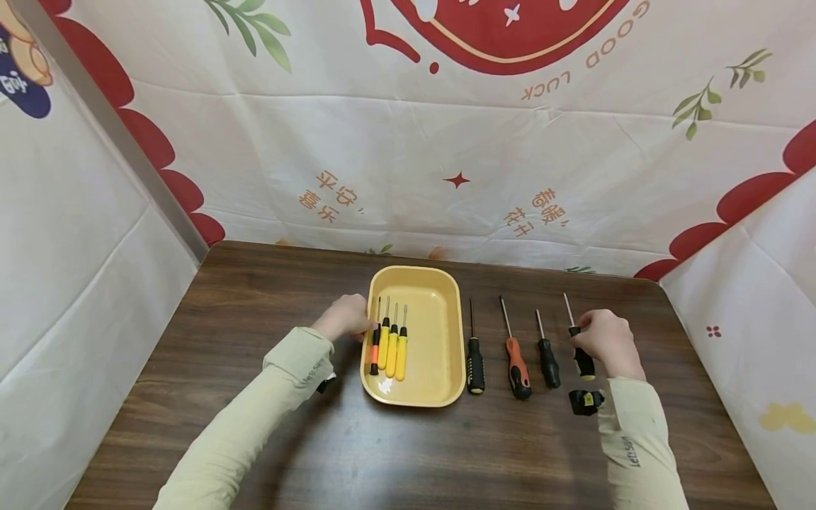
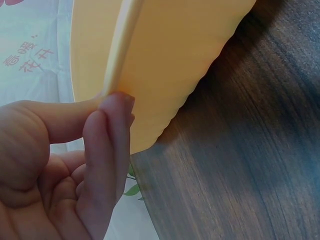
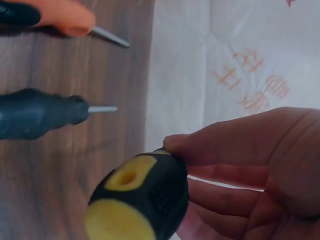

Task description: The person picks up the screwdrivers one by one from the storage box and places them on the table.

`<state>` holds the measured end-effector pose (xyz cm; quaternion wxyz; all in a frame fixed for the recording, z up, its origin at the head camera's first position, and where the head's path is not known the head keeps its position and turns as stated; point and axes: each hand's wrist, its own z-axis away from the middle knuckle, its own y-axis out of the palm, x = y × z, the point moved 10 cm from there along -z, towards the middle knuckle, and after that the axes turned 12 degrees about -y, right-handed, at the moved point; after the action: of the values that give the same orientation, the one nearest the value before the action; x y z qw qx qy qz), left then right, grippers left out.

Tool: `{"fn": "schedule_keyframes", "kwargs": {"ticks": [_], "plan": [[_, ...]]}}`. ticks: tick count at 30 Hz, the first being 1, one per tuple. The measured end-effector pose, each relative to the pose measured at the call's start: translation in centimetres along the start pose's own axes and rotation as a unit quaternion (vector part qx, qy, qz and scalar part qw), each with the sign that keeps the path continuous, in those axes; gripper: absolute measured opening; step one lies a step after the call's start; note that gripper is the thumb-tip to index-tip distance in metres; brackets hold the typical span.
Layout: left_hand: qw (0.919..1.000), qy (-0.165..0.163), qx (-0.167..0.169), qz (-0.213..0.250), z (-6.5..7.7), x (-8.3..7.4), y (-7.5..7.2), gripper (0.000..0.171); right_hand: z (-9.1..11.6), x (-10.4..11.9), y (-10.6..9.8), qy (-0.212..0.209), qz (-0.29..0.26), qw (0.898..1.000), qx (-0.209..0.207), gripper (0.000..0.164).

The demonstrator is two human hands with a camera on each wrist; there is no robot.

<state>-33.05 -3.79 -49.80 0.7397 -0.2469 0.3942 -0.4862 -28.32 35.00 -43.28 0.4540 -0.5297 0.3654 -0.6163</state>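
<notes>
In the head view my left hand [image 1: 346, 316] is at the left side of a yellow plastic tray [image 1: 438, 347]. Thumb and fingers pinch the tray's rim [image 2: 118, 55] in the left wrist view. Lying side by side in the tray are a small orange-and-black screwdriver [image 1: 375, 358] and three small yellow-handled screwdrivers [image 1: 401, 358]. On the right, my right hand [image 1: 608, 341] pinches a black-and-yellow screwdriver [image 1: 584, 364], its shaft directed to the back of the table. The right wrist view shows its handle [image 3: 162, 192] close up, butt end toward the camera.
Between tray and right hand, a long black screwdriver [image 1: 475, 365], an orange-and-black screwdriver [image 1: 518, 366] and a shorter black screwdriver [image 1: 548, 363] lie in a row on the brown wooden table [image 1: 440, 460]. A printed white cloth [image 1: 395, 170] hangs behind the table's back edge.
</notes>
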Motion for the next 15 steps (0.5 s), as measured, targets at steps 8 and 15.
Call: {"fn": "schedule_keyframes", "kwargs": {"ticks": [8, 15], "plan": [[1.0, 0.006, -0.003, -0.002, 0.1, -0.1, -0.1, 0.019, -0.4, -2.2, 0.7, 0.021, -0.016, 0.999, -0.018, 0.031], [1.0, 0.003, 0.001, -0.001, 0.1, -0.1, 0.0, 0.019, -0.6, -4.7, 1.8, 0.06, -0.029, 0.998, -0.022, 0.026]]}}
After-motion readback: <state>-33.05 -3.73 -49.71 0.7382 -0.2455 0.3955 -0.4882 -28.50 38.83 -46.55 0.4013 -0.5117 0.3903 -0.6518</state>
